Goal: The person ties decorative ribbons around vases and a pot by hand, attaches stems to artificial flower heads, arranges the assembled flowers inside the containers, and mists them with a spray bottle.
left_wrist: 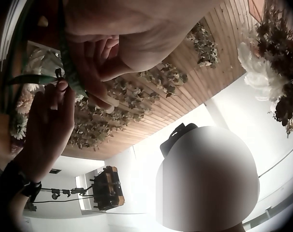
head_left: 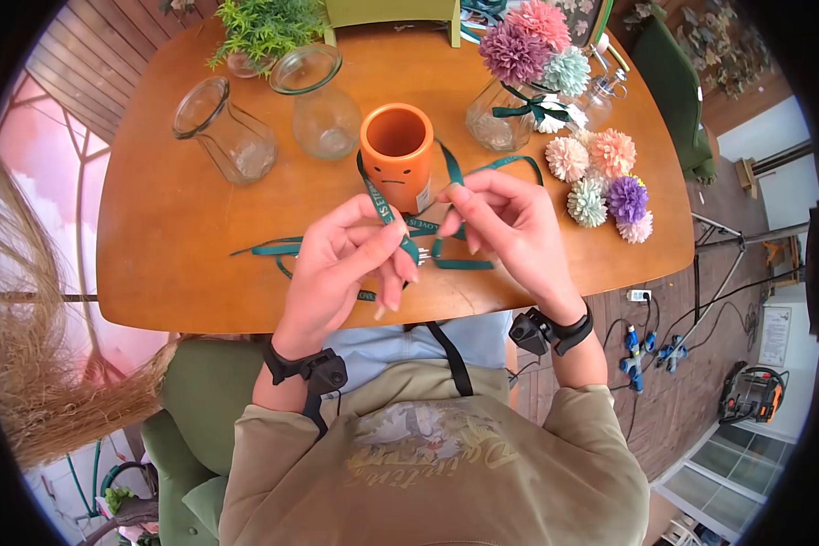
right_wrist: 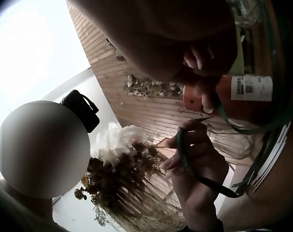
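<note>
Ribbon (head_left: 432, 223) tying by orange pot (head_left: 397, 153)
Left hand (head_left: 341, 264) and right hand (head_left: 505, 227) both pinch it; pull evenly, gently.

The ribbon (head_left: 387, 214) passes out of sight behind the orange pot (head_left: 397, 155).

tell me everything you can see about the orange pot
The orange pot is a small matte cylinder, clay by its look, upright and open-topped on the wooden table. A simple face is drawn on its front and a white barcode label sits low on its side. A green ribbon loops around it; both hands work the ribbon just in front.
</note>
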`<state>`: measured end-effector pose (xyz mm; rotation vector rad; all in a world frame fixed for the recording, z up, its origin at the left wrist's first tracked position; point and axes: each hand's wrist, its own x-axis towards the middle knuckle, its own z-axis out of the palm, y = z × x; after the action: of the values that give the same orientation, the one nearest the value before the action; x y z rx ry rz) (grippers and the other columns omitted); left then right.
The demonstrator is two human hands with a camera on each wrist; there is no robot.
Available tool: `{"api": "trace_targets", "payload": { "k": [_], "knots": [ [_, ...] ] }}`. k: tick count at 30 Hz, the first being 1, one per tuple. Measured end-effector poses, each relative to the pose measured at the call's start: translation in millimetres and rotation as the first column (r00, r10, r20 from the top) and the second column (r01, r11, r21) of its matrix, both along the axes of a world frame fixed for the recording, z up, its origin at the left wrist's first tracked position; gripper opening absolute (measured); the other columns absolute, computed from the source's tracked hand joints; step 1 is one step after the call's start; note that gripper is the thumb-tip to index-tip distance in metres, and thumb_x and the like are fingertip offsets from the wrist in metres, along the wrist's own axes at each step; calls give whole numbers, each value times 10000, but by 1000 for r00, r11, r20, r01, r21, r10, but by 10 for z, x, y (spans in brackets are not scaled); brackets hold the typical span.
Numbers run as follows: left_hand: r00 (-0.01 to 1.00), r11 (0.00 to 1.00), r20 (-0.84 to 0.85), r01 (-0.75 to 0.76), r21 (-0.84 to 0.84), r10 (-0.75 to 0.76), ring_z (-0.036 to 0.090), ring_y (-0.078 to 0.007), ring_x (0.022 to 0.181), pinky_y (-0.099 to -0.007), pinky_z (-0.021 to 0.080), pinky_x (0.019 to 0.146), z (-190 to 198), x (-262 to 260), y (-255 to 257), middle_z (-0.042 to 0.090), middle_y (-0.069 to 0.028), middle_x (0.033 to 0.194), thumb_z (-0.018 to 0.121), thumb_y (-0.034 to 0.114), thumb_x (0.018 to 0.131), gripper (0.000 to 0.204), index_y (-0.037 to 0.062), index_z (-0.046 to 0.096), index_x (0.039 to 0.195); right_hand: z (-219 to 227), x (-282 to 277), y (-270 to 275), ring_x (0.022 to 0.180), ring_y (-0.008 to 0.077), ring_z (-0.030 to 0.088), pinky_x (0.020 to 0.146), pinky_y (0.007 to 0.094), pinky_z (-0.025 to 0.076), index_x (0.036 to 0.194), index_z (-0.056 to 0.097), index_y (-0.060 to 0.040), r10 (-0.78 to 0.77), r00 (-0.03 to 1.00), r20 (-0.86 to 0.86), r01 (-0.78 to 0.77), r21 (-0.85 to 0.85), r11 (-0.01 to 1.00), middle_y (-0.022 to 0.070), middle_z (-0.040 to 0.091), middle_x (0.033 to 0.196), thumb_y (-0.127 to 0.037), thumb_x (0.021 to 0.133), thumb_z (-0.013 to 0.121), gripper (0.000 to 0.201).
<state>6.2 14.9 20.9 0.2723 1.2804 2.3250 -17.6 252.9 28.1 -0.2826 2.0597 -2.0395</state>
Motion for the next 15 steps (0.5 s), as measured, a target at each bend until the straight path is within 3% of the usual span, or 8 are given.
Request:
{"api": "trace_targets", "payload": {
  "k": [2, 5, 7, 9, 11, 15],
  "knots": [
    [994, 997, 72, -76, -10, 76, 652, -129, 568, -233, 452, 477, 57, 29, 102, 732, -150, 917, 641, 174, 1045, 196, 13, 629, 1156, 20, 21, -13, 594, 53, 606, 515, 183, 436, 1139, 689, 19, 57, 997, 59, -56, -18, 998, 41, 748, 904, -187, 1070, 605, 233],
    [987, 988, 57, -149, -29, 150, 633, -99, 570, -211, 425, 476, 79, 19, 154, 736, -137, 909, 665, 163, 1031, 185, 18, 632, 1142, 138, 53, -35, 614, 86, 679, 489, 209, 494, 1196, 638, 33, 145, 976, 163, -141, -38, 989, 72, 755, 950, -197, 1083, 574, 264],
    [987, 988, 19, -157, -15, 157, 624, -86, 578, -205, 410, 468, -28, -4, 148, 736, -133, 950, 680, 150, 1021, 185, 20, 634, 1145, 174, 54, -37, 648, 101, 695, 511, 216, 528, 1208, 626, 31, 238, 935, 263, -204, -153, 967, 81, 750, 998, -198, 1071, 598, 269],
    [986, 986, -20, -164, 1, 164, 615, -73, 586, -199, 395, 460, -125, -13, 135, 737, -130, 990, 695, 137, 1011, 188, 23, 636, 1147, 209, 83, -82, 668, 105, 699, 522, 220, 541, 1211, 621, 26, 238, 939, 247, -196, -184, 963, 78, 745, 1006, -182, 1058, 619, 258],
    [972, 967, -109, -222, -126, 209, 614, -60, 618, -199, 381, 455, -167, -18, 125, 717, -120, 1084, 712, 114, 997, 171, 28, 641, 1127, 202, 84, -85, 688, 109, 703, 534, 223, 554, 1215, 616, 21, 235, 945, 229, -187, -214, 959, 76, 741, 1014, -166, 1046, 640, 253],
    [969, 955, -113, -238, -179, 220, 635, -78, 639, -190, 407, 468, -11, 70, 198, 711, -96, 1050, 669, 122, 1028, 155, 28, 596, 1127, 148, 68, -52, 705, 111, 698, 540, 235, 563, 1209, 605, 10, 253, 946, 205, -199, -251, 947, 63, 730, 1003, -108, 1015, 677, 238]
  ]
}}
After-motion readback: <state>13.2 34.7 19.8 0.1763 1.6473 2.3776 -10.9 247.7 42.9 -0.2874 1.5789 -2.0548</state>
